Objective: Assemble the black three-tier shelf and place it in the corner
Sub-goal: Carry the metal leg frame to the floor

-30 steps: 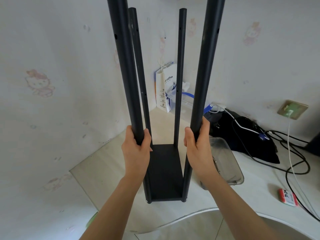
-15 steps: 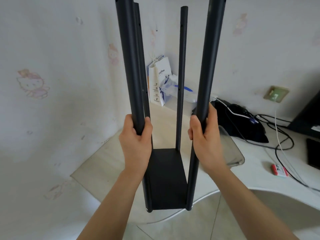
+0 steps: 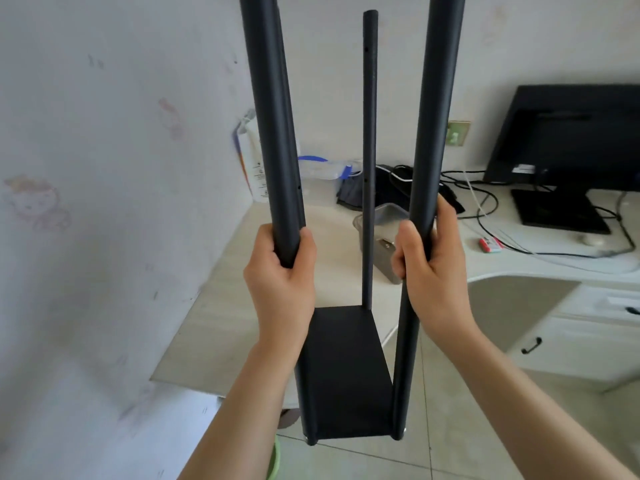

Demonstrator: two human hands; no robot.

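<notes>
**Black frame held upright at the desk corner**

Two pale walls [image 3: 104,168] meet behind a light desk [image 3: 221,323], whose near edge curves away to the right above a white drawer unit [image 3: 571,337] and the tiled floor [image 3: 450,427]. The black shelf [image 3: 346,368] stands upright in front of that corner with one panel fitted low between its posts. Its lower end shows against the tiles, just off the desk's near edge.

The left hand [image 3: 282,282] wraps the left front post [image 3: 270,133], and the right hand [image 3: 433,271] wraps the right front post [image 3: 433,116] — both gripping firmly. A thinner-looking back post [image 3: 369,168] rises between them.

The desk's left stretch along the wall lies bare. Further back stand a paper bag [image 3: 254,161] and a clear container [image 3: 388,220]. To the right are a dark monitor [image 3: 571,133], loose cables [image 3: 485,202], a wall socket [image 3: 458,133] and a small red packet [image 3: 490,244].
</notes>
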